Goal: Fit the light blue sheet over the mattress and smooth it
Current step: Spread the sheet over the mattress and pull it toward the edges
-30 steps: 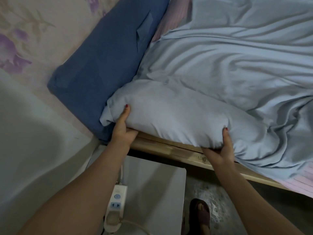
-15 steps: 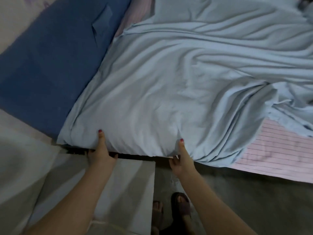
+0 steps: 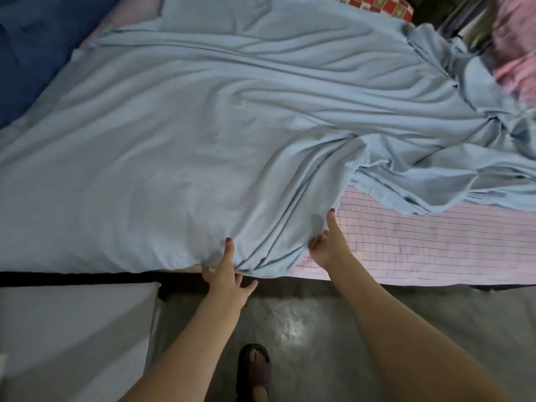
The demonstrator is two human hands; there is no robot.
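Note:
The light blue sheet (image 3: 188, 146) covers the left part of the mattress and lies in wrinkles and bunched folds toward the right. The pink striped mattress (image 3: 420, 245) shows bare at the near right. My left hand (image 3: 226, 271) grips the sheet's hem at the mattress's near edge, thumb on top. My right hand (image 3: 327, 245) pinches the sheet's loose edge where it meets the bare mattress, thumb raised.
A dark blue cushion (image 3: 32, 53) stands at the far left by the bed head. A white bedside surface (image 3: 72, 338) sits at the near left. Grey floor lies below, with my sandalled foot (image 3: 255, 369). Pink and red fabric lies at the far right corner.
Both hands have moved right along the mattress's near edge, from the fitted left corner to the loose sheet edge. The view has shifted right, so more bare mattress shows.

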